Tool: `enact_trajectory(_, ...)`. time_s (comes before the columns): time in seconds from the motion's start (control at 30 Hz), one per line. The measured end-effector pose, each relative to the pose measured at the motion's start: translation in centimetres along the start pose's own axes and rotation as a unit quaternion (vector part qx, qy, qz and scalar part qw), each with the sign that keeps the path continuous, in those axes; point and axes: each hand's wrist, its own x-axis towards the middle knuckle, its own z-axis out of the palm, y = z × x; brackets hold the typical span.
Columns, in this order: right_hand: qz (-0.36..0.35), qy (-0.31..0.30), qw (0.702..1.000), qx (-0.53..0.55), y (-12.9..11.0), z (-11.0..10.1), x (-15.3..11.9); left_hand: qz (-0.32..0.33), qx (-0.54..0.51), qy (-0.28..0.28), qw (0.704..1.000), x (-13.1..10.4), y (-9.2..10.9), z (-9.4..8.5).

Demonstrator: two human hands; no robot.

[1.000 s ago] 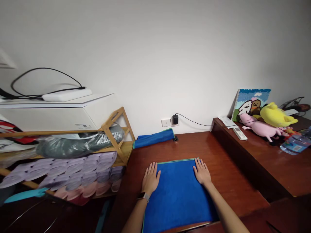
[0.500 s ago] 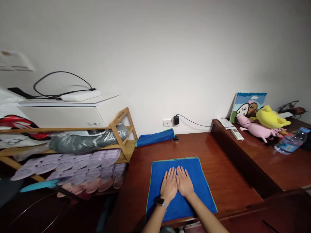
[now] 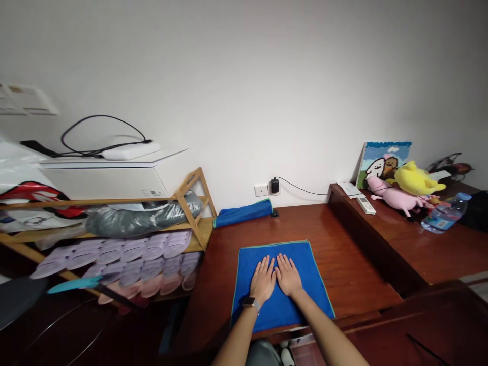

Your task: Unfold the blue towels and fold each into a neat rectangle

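Observation:
A blue cloth with a green edge (image 3: 246, 264) is spread out on the brown desk (image 3: 354, 274). My left hand (image 3: 263, 279) lies palm down on its middle, fingers stretched out, with a watch (image 3: 250, 302) on the wrist. Beside it, my right hand (image 3: 288, 275) rests flat on the same cloth, fingers slightly apart. The thumbs are close to each other. Neither hand holds anything. Against the wall at the back of the desk is a folded blue cloth (image 3: 244, 212).
On the left, a wooden rack (image 3: 206, 231) holds lilac and pink slippers, with a white box (image 3: 110, 183) on top. The raised right surface carries a remote (image 3: 366, 205), a pink plush (image 3: 394, 197), a yellow plush (image 3: 415, 179) and a bottle (image 3: 446, 216). A charger (image 3: 275, 185) is plugged into the wall.
The view has shifted a little. My hands stay flat on the cloth, their fingertips slightly farther apart than before.

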Motion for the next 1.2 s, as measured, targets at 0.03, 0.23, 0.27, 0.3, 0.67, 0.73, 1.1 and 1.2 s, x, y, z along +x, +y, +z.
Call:
enact_trajectory(0.03,0.009,-0.002,1.000,-0.004,1.1,-0.3,-0.3,-0.008,0.000,0.001,1.000,-0.4,-1.0,-0.3)
enact_trajectory(0.23,0.129,0.010,0.991,-0.046,9.5,-1.3,-2.6,-0.098,0.028,0.033,0.994,-3.3,-7.4,-1.4)
enact_trajectory(0.27,0.131,0.012,0.990,-0.049,10.2,-1.2,-2.8,-0.102,0.031,0.037,0.994,-3.5,-7.8,-1.5)
enact_trajectory(0.3,0.131,0.014,0.990,-0.051,10.7,-1.1,-2.8,-0.106,0.032,0.040,0.993,-3.6,-7.9,-1.6)
enact_trajectory(0.67,0.096,0.048,0.993,-0.048,4.6,-2.0,-3.7,-0.024,0.029,0.084,0.996,-3.7,-1.2,-3.2)
enact_trajectory(0.73,0.050,0.064,0.996,-0.034,1.5,-0.7,-4.9,0.009,0.026,0.084,0.996,-4.9,1.4,-2.0)
enact_trajectory(1.1,0.025,0.011,1.000,-0.001,-2.5,1.5,-6.5,0.030,0.020,0.004,0.999,-6.6,3.9,-1.5)
enact_trajectory(1.2,0.020,0.013,1.000,-0.002,-1.3,1.1,-6.9,0.001,0.014,0.011,1.000,-7.5,2.3,-2.1)
